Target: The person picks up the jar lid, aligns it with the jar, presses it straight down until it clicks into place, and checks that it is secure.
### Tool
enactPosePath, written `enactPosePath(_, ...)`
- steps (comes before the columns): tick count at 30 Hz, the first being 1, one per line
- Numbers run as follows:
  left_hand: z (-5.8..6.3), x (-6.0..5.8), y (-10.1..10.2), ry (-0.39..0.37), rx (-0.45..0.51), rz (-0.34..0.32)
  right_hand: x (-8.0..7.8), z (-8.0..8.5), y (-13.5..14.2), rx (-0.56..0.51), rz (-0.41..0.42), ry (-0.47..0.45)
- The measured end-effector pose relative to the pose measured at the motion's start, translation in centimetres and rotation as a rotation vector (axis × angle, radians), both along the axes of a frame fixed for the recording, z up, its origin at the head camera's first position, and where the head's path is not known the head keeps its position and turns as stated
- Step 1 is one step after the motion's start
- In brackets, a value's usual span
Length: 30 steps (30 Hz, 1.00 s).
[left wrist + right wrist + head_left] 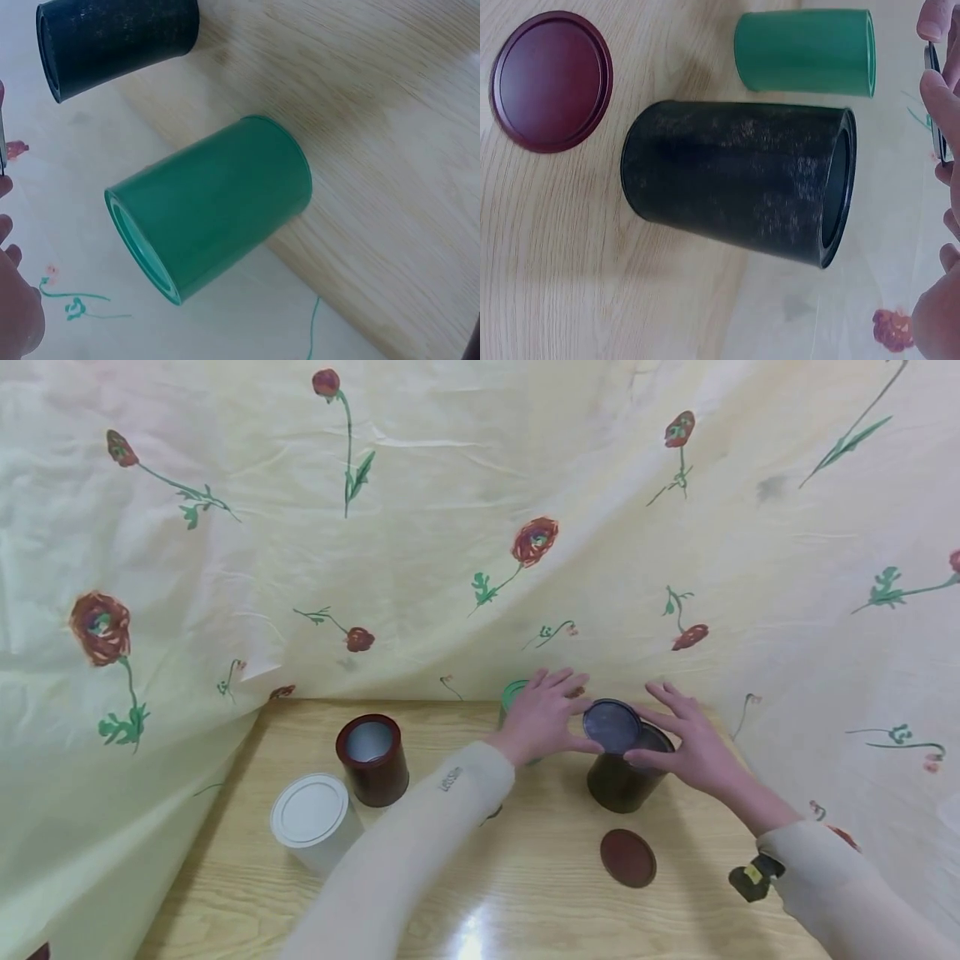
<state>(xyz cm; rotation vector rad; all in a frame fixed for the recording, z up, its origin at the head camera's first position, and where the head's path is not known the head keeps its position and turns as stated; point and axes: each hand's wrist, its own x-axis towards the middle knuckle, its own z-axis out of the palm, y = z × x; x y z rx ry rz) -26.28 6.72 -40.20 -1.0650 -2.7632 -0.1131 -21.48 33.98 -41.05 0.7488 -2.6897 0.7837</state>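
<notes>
A dark round lid (612, 727) is held tilted above the black can (624, 781), whose top rim is partly uncovered. My left hand (543, 714) grips the lid's left edge between thumb and fingers. At its right edge, my right hand (693, 747) holds it by thumb and fingertips. Seen edge-on in the right wrist view, the lid (936, 112) is apart from the can (735, 180), which stands upright with a scuffed side. Behind my left hand is a green can (214, 206), partly hidden in the head view.
A dark red lid (628, 858) lies flat on the wooden table (540, 893), nearer than the black can. To the left stand a dark red can (378, 777) without a lid and a white can (310, 810) with its top covered. Flower-patterned cloth (435, 527) hangs behind and at both sides.
</notes>
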Motion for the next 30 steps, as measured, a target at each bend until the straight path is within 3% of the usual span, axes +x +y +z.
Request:
enactPosePath(9, -0.3, -0.1, 2.2, -0.019, -0.048, 0.016, 0.5, 0.2, 1.8, 0.043, -0.025, -0.002)
enactPosePath(16, -0.7, -0.1, 4.0, -0.037, -0.072, 0.032, 0.9, 0.2, 3.4, 0.041, -0.059, -0.057)
enactPosePath(30, -1.5, 0.3, 6.2, -0.064, -0.075, 0.056, 1.2, 0.0, 5.1, 0.103, -0.070, -0.080)
